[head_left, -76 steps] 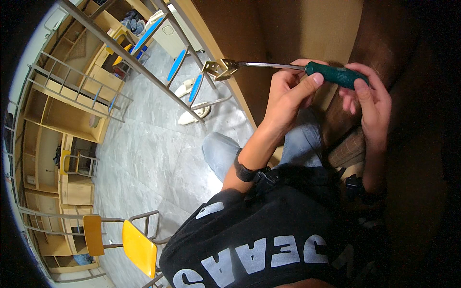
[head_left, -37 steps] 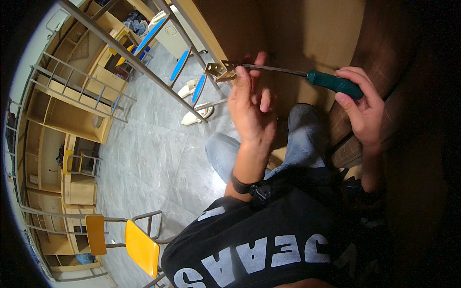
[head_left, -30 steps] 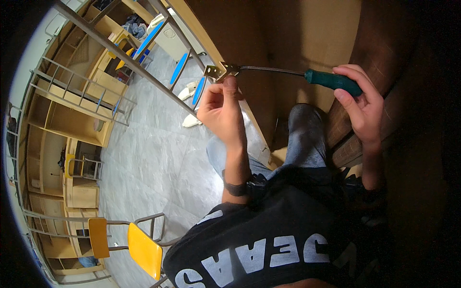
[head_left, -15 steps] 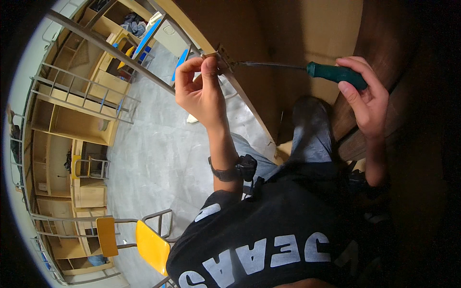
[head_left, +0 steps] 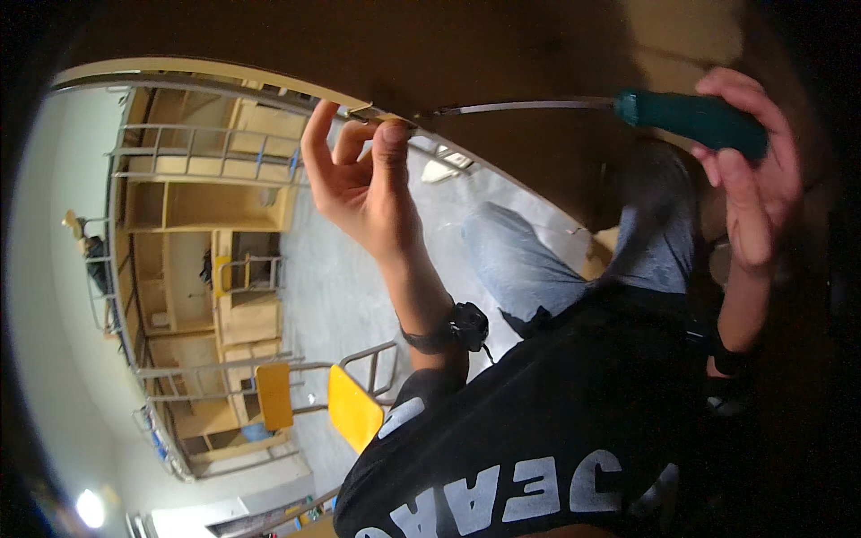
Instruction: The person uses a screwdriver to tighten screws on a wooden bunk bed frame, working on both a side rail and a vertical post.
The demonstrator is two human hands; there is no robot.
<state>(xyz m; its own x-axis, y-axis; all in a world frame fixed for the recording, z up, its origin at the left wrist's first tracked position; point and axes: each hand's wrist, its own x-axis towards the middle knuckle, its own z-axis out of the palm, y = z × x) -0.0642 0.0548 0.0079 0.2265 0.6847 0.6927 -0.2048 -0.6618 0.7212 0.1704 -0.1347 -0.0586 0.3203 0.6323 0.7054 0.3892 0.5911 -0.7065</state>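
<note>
Near the edge of a brown wooden panel, my left hand pinches a small metal fitting between thumb and fingers. It looks like a hinge or latch plate, but the fingers hide much of it. My right hand wraps round the dark green handle of a screwdriver. The long metal shaft lies almost level, its tip by the fitting beside my left thumb. Whether the tip sits in a screw, I cannot tell.
My bent knee in jeans is below the panel's edge. A yellow chair stands on the grey floor to the left. Beyond it are wooden desks with shelves and metal bunk rails.
The view has shifted and turned, so the room appears further right. My right hand and the screwdriver handle sit further right. My left hand still pinches the fitting, with the tip beside it.
</note>
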